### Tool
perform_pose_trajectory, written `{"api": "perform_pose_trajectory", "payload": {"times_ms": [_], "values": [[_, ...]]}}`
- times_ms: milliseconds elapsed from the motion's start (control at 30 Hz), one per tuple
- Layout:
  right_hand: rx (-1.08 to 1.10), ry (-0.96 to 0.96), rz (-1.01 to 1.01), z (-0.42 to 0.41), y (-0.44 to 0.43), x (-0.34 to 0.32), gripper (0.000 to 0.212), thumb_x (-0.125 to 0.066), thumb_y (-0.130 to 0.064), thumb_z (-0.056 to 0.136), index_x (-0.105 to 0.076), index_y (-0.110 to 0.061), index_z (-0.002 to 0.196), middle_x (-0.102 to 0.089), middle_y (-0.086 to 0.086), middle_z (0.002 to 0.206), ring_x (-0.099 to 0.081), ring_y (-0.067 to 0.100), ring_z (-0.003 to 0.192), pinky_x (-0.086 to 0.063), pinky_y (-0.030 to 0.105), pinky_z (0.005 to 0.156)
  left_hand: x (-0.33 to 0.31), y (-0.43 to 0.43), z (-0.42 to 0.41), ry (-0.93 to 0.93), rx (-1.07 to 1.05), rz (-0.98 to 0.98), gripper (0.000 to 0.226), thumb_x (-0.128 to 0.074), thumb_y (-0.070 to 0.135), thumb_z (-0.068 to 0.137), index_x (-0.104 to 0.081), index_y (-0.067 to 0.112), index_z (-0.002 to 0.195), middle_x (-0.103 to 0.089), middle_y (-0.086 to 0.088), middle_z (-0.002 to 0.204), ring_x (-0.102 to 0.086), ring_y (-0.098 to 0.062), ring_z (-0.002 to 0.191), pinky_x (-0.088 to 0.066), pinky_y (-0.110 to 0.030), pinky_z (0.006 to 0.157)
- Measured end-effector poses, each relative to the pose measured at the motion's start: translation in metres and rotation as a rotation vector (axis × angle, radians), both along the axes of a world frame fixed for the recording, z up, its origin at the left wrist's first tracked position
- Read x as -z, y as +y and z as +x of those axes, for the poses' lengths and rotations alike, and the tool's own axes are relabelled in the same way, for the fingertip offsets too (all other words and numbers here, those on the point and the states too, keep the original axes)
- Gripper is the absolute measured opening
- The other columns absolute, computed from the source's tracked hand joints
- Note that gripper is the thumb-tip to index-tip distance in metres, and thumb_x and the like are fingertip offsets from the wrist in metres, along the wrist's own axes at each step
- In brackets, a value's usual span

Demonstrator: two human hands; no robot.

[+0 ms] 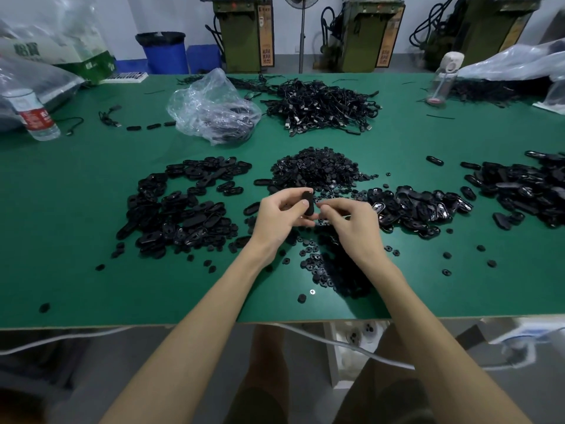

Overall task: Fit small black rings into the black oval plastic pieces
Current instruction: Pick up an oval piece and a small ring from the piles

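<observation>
L hand (279,220) grip pinches oval piece (307,204) by its edges; R hand (351,224) grip narrow, contents unclear. Piece prob. light, stiff, smooth; best held at rim.

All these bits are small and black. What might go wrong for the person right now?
The left hand pinches one oval piece just by the ring heap; if that grip slips, the piece would probably drop among look-alike parts. A stray ring lies near the front edge of the table, where it may easily get knocked off.
</observation>
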State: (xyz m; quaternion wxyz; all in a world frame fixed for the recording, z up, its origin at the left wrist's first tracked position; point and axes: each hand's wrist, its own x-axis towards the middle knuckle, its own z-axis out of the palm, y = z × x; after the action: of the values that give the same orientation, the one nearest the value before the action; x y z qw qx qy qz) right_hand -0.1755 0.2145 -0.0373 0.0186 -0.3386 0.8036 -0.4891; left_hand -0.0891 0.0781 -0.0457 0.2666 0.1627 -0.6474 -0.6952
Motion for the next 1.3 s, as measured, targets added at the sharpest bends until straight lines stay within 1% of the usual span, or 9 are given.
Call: {"api": "perform_pose_trajectory", "payload": {"times_ms": [133, 267, 367, 567, 700, 833, 967, 1100, 1300], "values": [[-0.022, -0.084, -0.110, 0.002, -0.005, 0.003, 0.019, -0.063, -0.019, 0.103, -0.079, -0.017, 0.112, -0.078, -0.009, 0.089, -0.072, 0.005, 0.094, -0.053, 0.023, 0.091, 0.001, -0.003, 0.002, 0.010, -0.036, 0.003, 0.024, -0.063, -0.001, 0.100, -0.072, 0.005, 0.121, -0.078, -0.012, 0.100, -0.078, -0.029, 0.081, -0.063, -0.032, 0.076], [-0.034, -0.345, -0.379, 0.000, -0.002, 0.009, 0.014, -0.064, -0.013, 0.101, -0.076, -0.014, 0.108, -0.079, 0.000, 0.083, -0.070, 0.007, 0.077, -0.053, 0.019, 0.073, 0.004, -0.002, 0.001, 0.005, -0.032, -0.010, 0.017, -0.066, 0.000, 0.098, -0.071, 0.003, 0.114, -0.077, -0.011, 0.089, -0.077, -0.028, 0.079, -0.063, -0.031, 0.072], [-0.059, -0.445, -0.467, -0.001, -0.001, 0.009, 0.011, -0.066, -0.011, 0.100, -0.072, -0.009, 0.110, -0.080, 0.005, 0.087, -0.072, 0.009, 0.077, -0.052, 0.016, 0.069, 0.004, -0.001, 0.001, -0.012, -0.029, -0.039, 0.022, -0.068, 0.002, 0.098, -0.068, -0.002, 0.119, -0.076, -0.017, 0.097, -0.077, -0.028, 0.082, -0.062, -0.030, 0.068], [-0.097, -0.494, -0.501, -0.002, -0.002, 0.010, 0.008, -0.065, -0.007, 0.100, -0.067, -0.004, 0.108, -0.081, 0.006, 0.093, -0.074, 0.012, 0.083, -0.054, 0.017, 0.073, 0.005, -0.003, 0.001, -0.028, -0.036, -0.143, 0.024, -0.069, 0.001, 0.097, -0.076, 0.017, 0.113, -0.079, 0.004, 0.094, -0.072, -0.008, 0.080, -0.055, -0.021, 0.063], [-0.102, -0.503, -0.485, -0.003, -0.003, 0.010, 0.008, -0.065, -0.007, 0.101, -0.067, -0.003, 0.108, -0.081, 0.006, 0.093, -0.073, 0.012, 0.082, -0.054, 0.018, 0.072, 0.003, 0.000, 0.001, -0.040, -0.034, -0.162, 0.034, -0.068, -0.003, 0.096, -0.074, 0.030, 0.103, -0.078, 0.011, 0.086, -0.071, -0.009, 0.083, -0.055, -0.020, 0.065], [-0.076, -0.510, -0.486, -0.005, -0.006, 0.011, 0.008, -0.065, -0.006, 0.100, -0.068, -0.003, 0.106, -0.081, 0.006, 0.093, -0.072, 0.012, 0.081, -0.055, 0.021, 0.074, 0.004, -0.001, 0.000, -0.033, -0.037, -0.164, 0.032, -0.068, -0.001, 0.096, -0.076, 0.028, 0.103, -0.078, 0.008, 0.088, -0.072, -0.012, 0.084, -0.056, -0.021, 0.067], [-0.095, -0.514, -0.462, -0.009, -0.010, 0.009, 0.007, -0.067, -0.008, 0.099, -0.072, -0.006, 0.104, -0.081, 0.004, 0.094, -0.072, 0.010, 0.084, -0.056, 0.022, 0.076, 0.006, -0.003, 0.000, -0.036, -0.042, -0.152, 0.026, -0.067, -0.001, 0.097, -0.076, 0.018, 0.112, -0.077, 0.010, 0.086, -0.070, -0.005, 0.078, -0.056, -0.022, 0.067], [-0.104, -0.516, -0.445, -0.012, -0.017, 0.006, 0.010, -0.069, -0.006, 0.097, -0.077, -0.012, 0.099, -0.078, 0.001, 0.088, -0.069, 0.011, 0.086, -0.057, 0.027, 0.080, 0.005, -0.002, 0.001, -0.028, -0.061, -0.140, 0.031, -0.065, 0.000, 0.097, -0.076, 0.026, 0.108, -0.077, 0.011, 0.086, -0.066, -0.004, 0.076, -0.055, -0.022, 0.067], [-0.122, -0.504, -0.421, -0.014, -0.020, 0.006, 0.013, -0.073, -0.009, 0.096, -0.080, -0.019, 0.092, -0.074, -0.002, 0.084, -0.064, 0.011, 0.081, -0.058, 0.024, 0.078, 0.005, -0.003, 0.001, -0.015, -0.072, -0.112, 0.036, -0.063, -0.004, 0.097, -0.075, 0.028, 0.110, -0.077, 0.011, 0.086, -0.064, -0.006, 0.076, -0.054, -0.020, 0.068]]}}
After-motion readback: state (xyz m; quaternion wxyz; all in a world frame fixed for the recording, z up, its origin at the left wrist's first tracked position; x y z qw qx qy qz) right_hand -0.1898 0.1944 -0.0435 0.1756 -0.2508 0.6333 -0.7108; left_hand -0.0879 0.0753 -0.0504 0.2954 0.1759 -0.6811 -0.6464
